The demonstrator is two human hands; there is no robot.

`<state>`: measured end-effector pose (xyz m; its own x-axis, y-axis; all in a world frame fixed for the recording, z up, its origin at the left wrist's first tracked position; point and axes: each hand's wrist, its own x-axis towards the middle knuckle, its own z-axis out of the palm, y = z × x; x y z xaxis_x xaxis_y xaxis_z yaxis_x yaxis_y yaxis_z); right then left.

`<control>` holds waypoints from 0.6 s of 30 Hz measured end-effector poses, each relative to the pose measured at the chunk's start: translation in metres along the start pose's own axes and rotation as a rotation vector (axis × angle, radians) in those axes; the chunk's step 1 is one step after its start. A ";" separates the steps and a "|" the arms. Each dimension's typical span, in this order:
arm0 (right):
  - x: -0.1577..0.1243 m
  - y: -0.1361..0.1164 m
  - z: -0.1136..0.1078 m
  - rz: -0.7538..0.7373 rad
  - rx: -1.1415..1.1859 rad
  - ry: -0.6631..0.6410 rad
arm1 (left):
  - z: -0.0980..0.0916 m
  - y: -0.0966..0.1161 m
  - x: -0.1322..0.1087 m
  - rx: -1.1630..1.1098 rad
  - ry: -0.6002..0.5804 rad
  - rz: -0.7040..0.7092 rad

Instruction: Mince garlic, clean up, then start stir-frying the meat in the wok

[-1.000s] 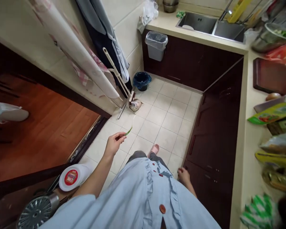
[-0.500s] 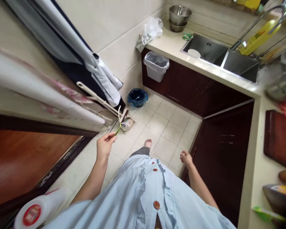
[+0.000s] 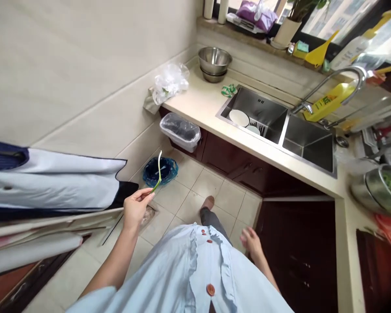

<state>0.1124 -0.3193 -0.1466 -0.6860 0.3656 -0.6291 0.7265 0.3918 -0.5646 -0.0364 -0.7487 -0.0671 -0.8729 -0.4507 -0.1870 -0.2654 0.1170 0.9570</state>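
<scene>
My left hand (image 3: 135,208) is raised in front of me and pinches a thin green and white vegetable stalk (image 3: 158,169), which points upward. Beyond the stalk, on the tiled floor, sits a dark bin with a blue liner (image 3: 160,171). My right hand (image 3: 251,241) hangs low beside my light blue buttoned garment, close to the dark cabinet front; it is blurred and nothing shows in its loosely curled fingers. One foot (image 3: 207,202) stands on the tiles ahead.
A clear-bagged bin (image 3: 180,131) hangs on the cabinet under the counter. The counter holds a plastic bag (image 3: 170,81), stacked steel bowls (image 3: 214,62) and a double sink (image 3: 280,126) with dishes. Folded fabric (image 3: 52,182) juts out on the left.
The view has swung up and rightward from the doorway toward the sink. My left hand kept hold of the stalk and now sits nearer the blue-lined bin.
</scene>
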 end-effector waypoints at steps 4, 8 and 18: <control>0.128 -0.179 -0.079 -0.304 0.347 -0.116 | 0.063 0.043 0.038 0.012 -0.022 -0.015; 0.228 -0.370 -0.127 -0.661 0.228 -0.118 | 0.100 0.078 0.070 -0.006 0.030 -0.024; 0.449 -0.618 -0.142 -0.760 -0.352 0.288 | 0.165 0.127 0.212 0.014 0.154 -0.002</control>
<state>-0.6502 -0.2767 -0.0044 -0.9962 0.0801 0.0349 0.0479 0.8351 -0.5480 -0.3231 -0.6834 -0.0220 -0.7994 -0.5815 -0.1511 -0.2733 0.1280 0.9534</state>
